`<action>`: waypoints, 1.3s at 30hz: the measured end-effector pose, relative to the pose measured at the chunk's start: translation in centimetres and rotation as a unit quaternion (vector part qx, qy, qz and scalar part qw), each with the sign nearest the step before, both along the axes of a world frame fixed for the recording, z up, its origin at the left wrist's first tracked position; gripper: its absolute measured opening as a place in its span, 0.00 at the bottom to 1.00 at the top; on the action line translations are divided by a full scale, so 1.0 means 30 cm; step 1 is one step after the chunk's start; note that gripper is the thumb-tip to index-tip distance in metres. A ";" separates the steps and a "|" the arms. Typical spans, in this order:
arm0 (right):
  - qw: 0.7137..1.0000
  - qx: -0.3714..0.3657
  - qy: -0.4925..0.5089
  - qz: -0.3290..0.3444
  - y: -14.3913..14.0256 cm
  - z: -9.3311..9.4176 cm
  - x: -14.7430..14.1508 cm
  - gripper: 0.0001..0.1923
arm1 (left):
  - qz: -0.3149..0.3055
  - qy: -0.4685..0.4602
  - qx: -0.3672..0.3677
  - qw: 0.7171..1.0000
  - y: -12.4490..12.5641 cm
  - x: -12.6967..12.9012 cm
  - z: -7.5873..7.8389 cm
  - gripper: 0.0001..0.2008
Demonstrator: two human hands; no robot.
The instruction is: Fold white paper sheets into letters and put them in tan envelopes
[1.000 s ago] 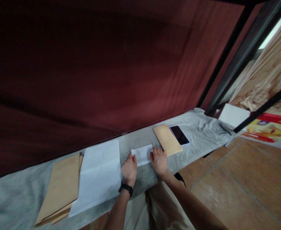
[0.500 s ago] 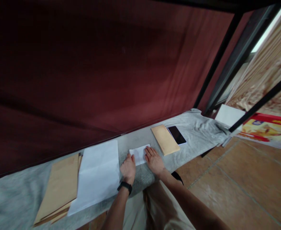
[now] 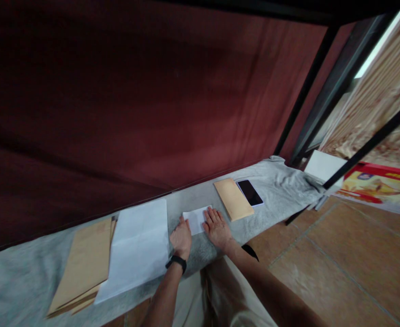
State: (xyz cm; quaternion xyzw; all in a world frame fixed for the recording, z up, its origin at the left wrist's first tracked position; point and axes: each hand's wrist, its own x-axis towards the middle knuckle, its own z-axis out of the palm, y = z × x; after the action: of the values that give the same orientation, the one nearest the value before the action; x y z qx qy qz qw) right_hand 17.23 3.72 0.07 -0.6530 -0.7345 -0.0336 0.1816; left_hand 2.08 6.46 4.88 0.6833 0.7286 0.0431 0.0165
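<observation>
Left hand: left hand point(image 3: 181, 236) lies flat, palm down, fingers spread over the near left edge of the folded sheet point(image 3: 195, 219); it grasps nothing and seems to pin the paper so it cannot slide.
Right hand: right hand point(image 3: 217, 228) also lies flat and open, pressing the sheet's right part, as if flattening a crease.
Folded sheet: small, white, on the grey cloth point(image 3: 274, 181) between the two hands, partly covered by both.
White paper: a large stack point(image 3: 136, 245) just left of the left hand, close enough to draw from.
Brown envelopes: a pile point(image 3: 84, 263) further left, tucked partly under the white stack.
Single envelope: one envelope point(image 3: 233, 198) just right of the sheet, apart from the pile.
Phone: phone point(image 3: 250, 192) lies screen up, touching that envelope's far side.
Watch: black band point(image 3: 176, 262) on the left wrist.
</observation>
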 end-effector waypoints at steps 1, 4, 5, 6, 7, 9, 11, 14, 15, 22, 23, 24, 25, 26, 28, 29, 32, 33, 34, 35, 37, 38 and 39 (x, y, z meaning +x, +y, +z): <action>1.000 0.003 -0.001 -0.001 0.000 -0.002 -0.001 0.28 | 0.001 -0.001 0.000 1.000 0.000 0.000 -0.002 0.21; 1.000 0.010 -0.002 -0.003 0.000 -0.009 -0.002 0.28 | 0.004 -0.002 0.002 1.000 0.002 -0.008 -0.005 0.21; 1.000 0.011 -0.002 -0.003 -0.001 -0.010 -0.002 0.28 | 0.003 -0.003 0.004 1.000 0.002 -0.013 -0.005 0.20; 1.000 0.012 -0.002 -0.003 -0.002 -0.011 -0.002 0.28 | 0.001 -0.003 0.005 1.000 0.002 -0.017 -0.003 0.20; 1.000 0.013 -0.002 -0.002 -0.003 -0.012 -0.001 0.28 | -0.001 -0.004 0.008 1.000 0.000 -0.020 0.000 0.19; 1.000 0.013 -0.001 -0.001 -0.004 -0.011 -0.001 0.28 | -0.010 -0.003 0.017 1.000 -0.008 -0.015 0.006 0.20; 1.000 0.009 0.002 0.003 -0.004 -0.008 0.001 0.28 | -0.034 0.000 0.032 0.999 -0.021 0.007 0.006 0.21; 1.000 -0.005 0.004 0.011 -0.003 0.000 0.004 0.28 | -0.134 -0.003 0.060 0.989 -0.040 0.064 -0.015 0.22; 1.000 -0.011 0.004 0.015 -0.003 0.004 0.005 0.28 | -0.164 -0.007 0.064 0.984 -0.044 0.081 -0.029 0.23; 0.999 -0.035 0.016 0.013 -0.003 0.023 0.004 0.27 | -0.172 -0.015 0.059 0.983 -0.045 0.099 -0.115 0.27; 0.999 -0.037 0.020 0.012 -0.004 0.022 0.003 0.26 | -0.170 -0.013 0.060 0.984 -0.046 0.096 -0.119 0.27; 0.999 -0.038 0.024 0.008 -0.004 0.021 0.002 0.26 | -0.166 -0.012 0.061 0.984 -0.046 0.094 -0.122 0.27; 0.999 -0.039 0.028 0.004 -0.005 0.019 0.002 0.26 | -0.161 -0.012 0.061 0.985 -0.047 0.094 -0.123 0.27; 0.999 -0.038 0.033 -0.001 -0.005 0.016 0.002 0.27 | -0.156 -0.011 0.060 0.986 -0.047 0.095 -0.124 0.28; 0.998 -0.034 0.043 -0.010 -0.006 0.012 0.004 0.27 | -0.148 -0.011 0.058 0.987 -0.048 0.100 -0.125 0.28; 0.998 -0.031 0.049 -0.013 -0.005 0.012 0.003 0.27 | -0.146 -0.010 0.057 0.988 -0.047 0.102 -0.127 0.28; 0.997 -0.020 0.071 -0.023 0.001 0.018 -0.008 0.27 | -0.149 -0.002 0.058 0.987 -0.045 0.101 -0.136 0.28; 0.997 -0.017 0.077 -0.014 0.004 0.022 -0.016 0.27 | -0.152 -0.001 0.058 0.987 -0.043 0.098 -0.141 0.28; 0.997 -0.015 0.082 0.004 0.008 0.026 -0.027 0.26 | -0.158 -0.003 0.058 0.986 -0.042 0.094 -0.146 0.28; 0.996 -0.014 0.084 0.027 0.012 0.028 -0.039 0.26 | -0.164 -0.006 0.058 0.985 -0.040 0.089 -0.151 0.29; 0.994 -0.016 0.083 0.066 0.020 0.030 -0.061 0.26 | -0.175 -0.017 0.058 0.983 -0.037 0.080 -0.158 0.29; 0.994 -0.019 0.080 0.075 0.024 0.029 -0.069 0.26 | -0.178 -0.020 0.058 0.982 -0.036 0.078 -0.160 0.29; 0.994 -0.022 0.076 0.076 0.026 0.027 -0.073 0.26 | -0.178 -0.021 0.057 0.982 -0.035 0.077 -0.160 0.29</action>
State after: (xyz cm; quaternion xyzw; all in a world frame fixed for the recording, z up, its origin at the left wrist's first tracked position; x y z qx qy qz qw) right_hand 15.05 4.49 0.87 -0.5997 -0.7667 0.0465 0.2245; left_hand 4.40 5.40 0.07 0.8010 0.5911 0.0948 0.0002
